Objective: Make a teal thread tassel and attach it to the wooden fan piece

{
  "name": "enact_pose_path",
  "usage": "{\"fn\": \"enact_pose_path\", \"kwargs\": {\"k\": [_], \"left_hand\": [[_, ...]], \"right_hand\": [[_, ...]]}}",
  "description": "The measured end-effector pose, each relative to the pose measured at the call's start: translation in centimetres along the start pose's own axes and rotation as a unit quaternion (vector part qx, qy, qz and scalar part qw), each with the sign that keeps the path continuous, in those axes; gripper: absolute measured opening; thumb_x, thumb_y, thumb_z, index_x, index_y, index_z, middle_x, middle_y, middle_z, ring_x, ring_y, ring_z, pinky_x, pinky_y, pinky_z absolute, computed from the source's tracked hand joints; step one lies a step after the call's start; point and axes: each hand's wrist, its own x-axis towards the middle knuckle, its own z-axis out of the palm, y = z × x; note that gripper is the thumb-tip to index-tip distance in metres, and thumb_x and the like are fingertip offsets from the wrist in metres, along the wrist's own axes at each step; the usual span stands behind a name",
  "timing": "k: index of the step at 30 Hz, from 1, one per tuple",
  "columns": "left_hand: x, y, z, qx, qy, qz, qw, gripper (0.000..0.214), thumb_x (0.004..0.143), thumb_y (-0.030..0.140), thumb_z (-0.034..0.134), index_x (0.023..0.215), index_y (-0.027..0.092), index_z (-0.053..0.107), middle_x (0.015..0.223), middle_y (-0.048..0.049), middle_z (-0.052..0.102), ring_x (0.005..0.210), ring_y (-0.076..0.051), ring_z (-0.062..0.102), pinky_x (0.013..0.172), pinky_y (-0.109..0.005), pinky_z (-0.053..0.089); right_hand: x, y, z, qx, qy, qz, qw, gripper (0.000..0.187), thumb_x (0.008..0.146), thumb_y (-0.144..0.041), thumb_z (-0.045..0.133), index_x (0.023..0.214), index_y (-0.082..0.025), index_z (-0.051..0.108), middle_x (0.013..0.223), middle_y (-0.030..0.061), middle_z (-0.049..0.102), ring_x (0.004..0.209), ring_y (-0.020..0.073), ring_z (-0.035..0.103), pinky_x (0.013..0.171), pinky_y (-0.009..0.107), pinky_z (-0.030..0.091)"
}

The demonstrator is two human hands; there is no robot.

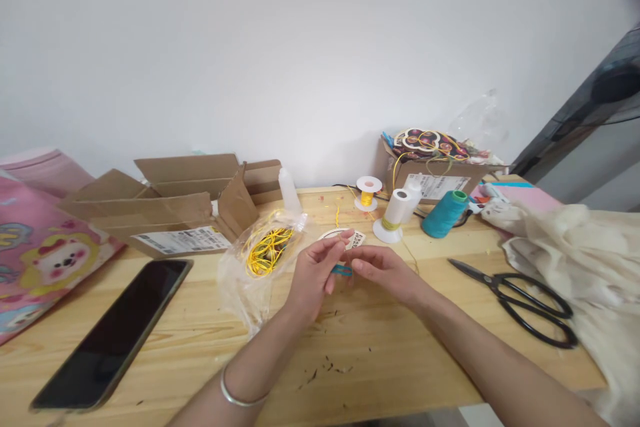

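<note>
My left hand point(315, 273) is closed, its thumb and fingers pinched over a small blue strip-like piece point(342, 270). What else lies between those fingertips is too small to make out. My right hand point(383, 270) meets it from the other side, fingers bent and pinched near the blue piece's right end; whatever they hold is hidden. Just behind the hands lies a flat cream piece with a dark pattern point(357, 240), partly covered by the fingers. To the left, a clear plastic bag point(245, 300) holds tangled yellow cord point(267, 253).
Behind stand a yellow thread spool point(367, 199), a white cone point(397, 207) and a teal thread cone point(445, 213). Black scissors point(493, 280) lie right, beside cream cloth point(575, 253). A phone point(117, 327), an open carton point(175, 213), a white bottle point(289, 192) and a filled box point(435, 180) surround the area.
</note>
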Motion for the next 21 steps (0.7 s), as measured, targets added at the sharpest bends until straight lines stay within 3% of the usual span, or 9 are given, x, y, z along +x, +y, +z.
{"fn": "enact_pose_path", "kwargs": {"k": [6, 11, 16, 21], "left_hand": [[-0.1, -0.1, 0.1, 0.034, -0.023, 0.000, 0.999, 0.026, 0.072, 0.036, 0.057, 0.088, 0.018, 0.065, 0.109, -0.0088, 0.060, 0.035, 0.003, 0.036, 0.027, -0.012, 0.021], [-0.2, -0.1, 0.3, 0.086, -0.041, -0.029, 0.995, 0.037, 0.077, 0.044, 0.047, 0.097, 0.017, 0.062, 0.098, -0.0100, 0.063, 0.032, 0.003, 0.029, 0.028, -0.014, 0.018], [-0.3, -0.3, 0.5, 0.124, -0.080, -0.057, 0.987, 0.038, 0.075, 0.042, 0.051, 0.102, 0.018, 0.061, 0.060, -0.0013, 0.062, 0.026, 0.001, 0.027, 0.027, -0.014, 0.018], [-0.4, -0.6, 0.4, 0.161, -0.090, -0.058, 0.981, 0.036, 0.070, 0.038, 0.057, 0.101, 0.020, 0.061, 0.066, -0.0016, 0.063, 0.026, -0.001, 0.034, 0.026, -0.015, 0.023]], "right_hand": [[0.2, 0.9, 0.0, 0.065, 0.061, 0.041, 0.995, 0.032, 0.073, -0.043, 0.055, 0.085, -0.014, 0.063, 0.060, -0.0024, 0.053, 0.039, 0.0032, 0.042, 0.040, 0.018, 0.034], [0.1, 0.3, -0.4, 0.030, 0.151, 0.016, 0.988, 0.033, 0.075, -0.043, 0.053, 0.086, -0.013, 0.063, 0.049, -0.0056, 0.043, 0.036, 0.0015, 0.029, 0.035, 0.016, 0.025], [0.1, -0.3, -0.2, -0.006, 0.183, -0.026, 0.983, 0.029, 0.072, -0.040, 0.055, 0.076, -0.013, 0.063, 0.053, -0.0029, 0.048, 0.045, 0.0041, 0.037, 0.044, 0.018, 0.036], [0.1, -0.2, -0.1, -0.030, 0.191, -0.029, 0.981, 0.030, 0.071, -0.042, 0.054, 0.075, -0.014, 0.062, 0.065, 0.0016, 0.058, 0.056, 0.0096, 0.050, 0.052, 0.023, 0.043]]}}
